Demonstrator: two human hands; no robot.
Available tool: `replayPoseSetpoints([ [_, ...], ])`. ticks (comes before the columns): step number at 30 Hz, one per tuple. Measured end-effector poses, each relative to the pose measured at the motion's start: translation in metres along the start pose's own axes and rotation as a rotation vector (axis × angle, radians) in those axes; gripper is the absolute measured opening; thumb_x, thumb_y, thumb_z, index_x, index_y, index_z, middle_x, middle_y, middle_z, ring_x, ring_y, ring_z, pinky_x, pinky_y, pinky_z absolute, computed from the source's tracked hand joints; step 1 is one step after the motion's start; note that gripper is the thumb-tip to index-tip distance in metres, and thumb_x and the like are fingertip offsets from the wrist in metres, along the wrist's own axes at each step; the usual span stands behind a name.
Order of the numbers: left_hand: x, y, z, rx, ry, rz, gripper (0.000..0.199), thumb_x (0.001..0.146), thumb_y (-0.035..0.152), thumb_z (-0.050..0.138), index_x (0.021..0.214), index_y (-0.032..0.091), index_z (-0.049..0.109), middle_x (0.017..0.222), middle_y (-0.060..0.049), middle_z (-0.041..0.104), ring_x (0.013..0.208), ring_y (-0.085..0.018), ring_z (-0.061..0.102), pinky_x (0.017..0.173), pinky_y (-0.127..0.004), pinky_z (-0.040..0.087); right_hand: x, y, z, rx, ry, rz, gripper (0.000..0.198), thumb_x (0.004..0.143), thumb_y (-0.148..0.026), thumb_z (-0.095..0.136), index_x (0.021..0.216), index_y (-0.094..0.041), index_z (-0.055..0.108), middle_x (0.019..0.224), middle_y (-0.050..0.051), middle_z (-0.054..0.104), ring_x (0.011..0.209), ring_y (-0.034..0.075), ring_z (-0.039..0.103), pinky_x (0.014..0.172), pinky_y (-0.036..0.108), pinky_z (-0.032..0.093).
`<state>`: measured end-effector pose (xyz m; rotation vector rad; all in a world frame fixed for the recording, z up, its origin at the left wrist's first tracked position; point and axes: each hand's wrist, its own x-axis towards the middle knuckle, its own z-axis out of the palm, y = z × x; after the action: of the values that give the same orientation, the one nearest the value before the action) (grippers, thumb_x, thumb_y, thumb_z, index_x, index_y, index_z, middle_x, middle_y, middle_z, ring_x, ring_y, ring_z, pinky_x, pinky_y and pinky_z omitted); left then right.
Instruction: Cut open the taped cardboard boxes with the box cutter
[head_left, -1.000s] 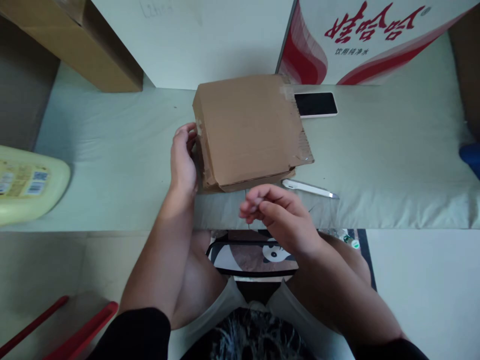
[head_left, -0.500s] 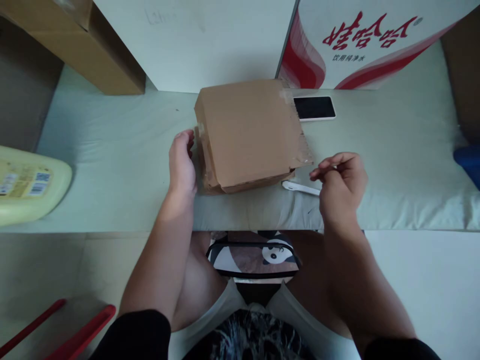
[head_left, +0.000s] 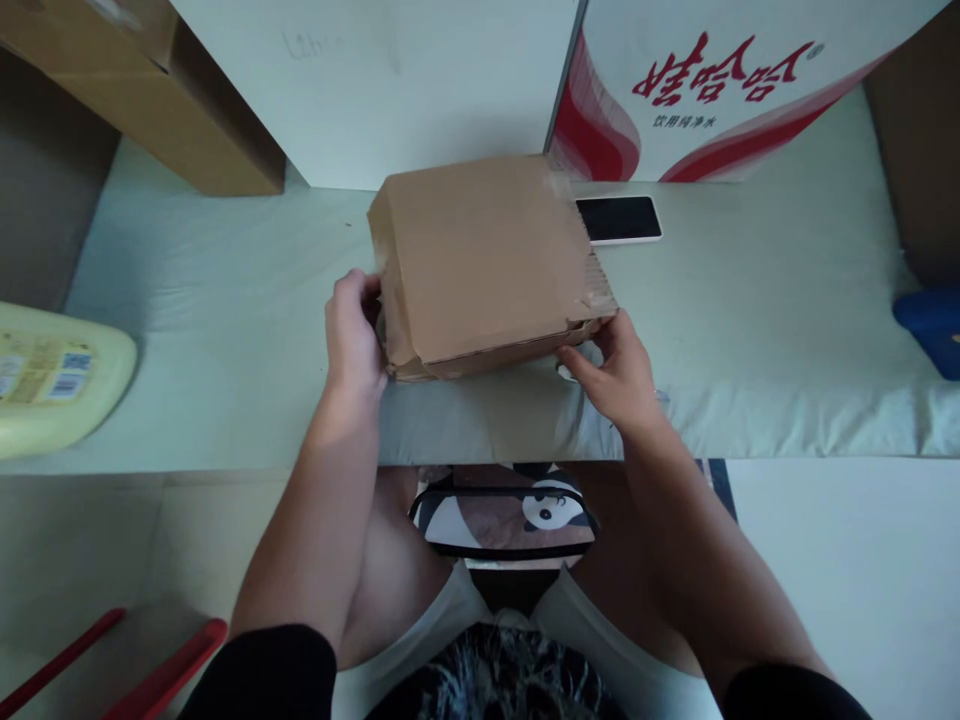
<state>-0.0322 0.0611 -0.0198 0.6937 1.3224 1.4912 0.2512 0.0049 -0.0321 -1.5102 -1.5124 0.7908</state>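
Head view: the right hand (head_left: 616, 372) has thumb and fingers closed around the lower-right corner of a cardboard box (head_left: 487, 265) at the frame's centre. On its left side, the left hand (head_left: 352, 330) is curled, fingertips hidden, so its hold cannot be told. A white tool (head_left: 566, 373), mostly covered, pokes out beside the right thumb. Upper right of centre lies a phone (head_left: 624, 219); at the left edge, a pale yellow bottle (head_left: 82, 395).

Plain black short sleeves (head_left: 262, 670) show at near left and near right; the left hand (head_left: 352, 335) and right hand (head_left: 626, 375) are bare. Between, a dark shirt front (head_left: 495, 678) carries pale streaks (too blurred to read), with light grey shorts (head_left: 427, 630) just beyond.
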Motion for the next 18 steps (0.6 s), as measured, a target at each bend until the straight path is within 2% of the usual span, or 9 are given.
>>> replayPoseSetpoints([
  [2,-0.003,0.006,0.003,-0.048,0.055,0.016,0.04,0.089,0.061,0.06,0.073,0.026,0.067,0.075,-0.006,0.071,0.104,-0.031,0.075,0.088,-0.043,0.063,0.001,0.001,0.002,0.027,0.026,-0.001,0.031,0.081,-0.04,0.071,0.096,-0.026,0.047,0.089,-0.002,0.059,0.086,0.018,0.06,0.086,0.037,0.052],
  [5,0.001,0.009,-0.002,-0.071,0.028,0.01,0.038,0.087,0.061,0.064,0.078,0.025,0.066,0.078,-0.005,0.072,0.097,-0.029,0.076,0.085,-0.042,0.063,0.001,-0.003,0.004,0.029,0.102,-0.013,0.032,0.082,-0.042,0.07,0.089,-0.027,0.042,0.08,-0.005,0.051,0.075,0.015,0.051,0.075,0.033,0.046],
  [9,0.006,0.009,-0.016,-0.047,-0.075,-0.211,0.024,0.084,0.046,0.07,0.078,0.023,0.067,0.073,-0.004,0.069,0.066,-0.02,0.069,0.065,-0.035,0.062,0.0,-0.01,0.005,0.019,0.181,0.01,0.033,0.08,-0.043,0.071,0.088,-0.027,0.043,0.077,-0.006,0.051,0.07,0.014,0.048,0.068,0.031,0.041],
  [11,0.004,0.01,-0.019,-0.041,-0.158,-0.27,0.019,0.083,0.042,0.072,0.079,0.024,0.068,0.072,-0.004,0.069,0.06,-0.018,0.066,0.06,-0.035,0.061,0.0,-0.011,0.005,0.015,0.187,0.026,0.033,0.08,-0.045,0.071,0.088,-0.027,0.044,0.077,-0.005,0.051,0.07,0.014,0.05,0.068,0.031,0.041],
  [15,-0.002,0.012,-0.017,-0.035,-0.304,-0.286,0.023,0.084,0.047,0.074,0.093,0.026,0.073,0.081,-0.007,0.072,0.065,-0.022,0.069,0.069,-0.04,0.062,-0.001,-0.01,0.005,0.024,0.169,0.043,0.033,0.08,-0.046,0.07,0.089,-0.027,0.045,0.078,-0.005,0.051,0.07,0.014,0.049,0.068,0.032,0.041],
  [18,-0.005,0.015,-0.012,-0.046,-0.257,-0.247,0.022,0.085,0.047,0.071,0.097,0.029,0.074,0.086,-0.006,0.075,0.07,-0.023,0.07,0.065,-0.039,0.06,-0.001,-0.01,0.005,0.042,0.167,0.042,0.032,0.08,-0.044,0.07,0.088,-0.026,0.045,0.077,-0.006,0.051,0.07,0.014,0.049,0.068,0.032,0.041],
])
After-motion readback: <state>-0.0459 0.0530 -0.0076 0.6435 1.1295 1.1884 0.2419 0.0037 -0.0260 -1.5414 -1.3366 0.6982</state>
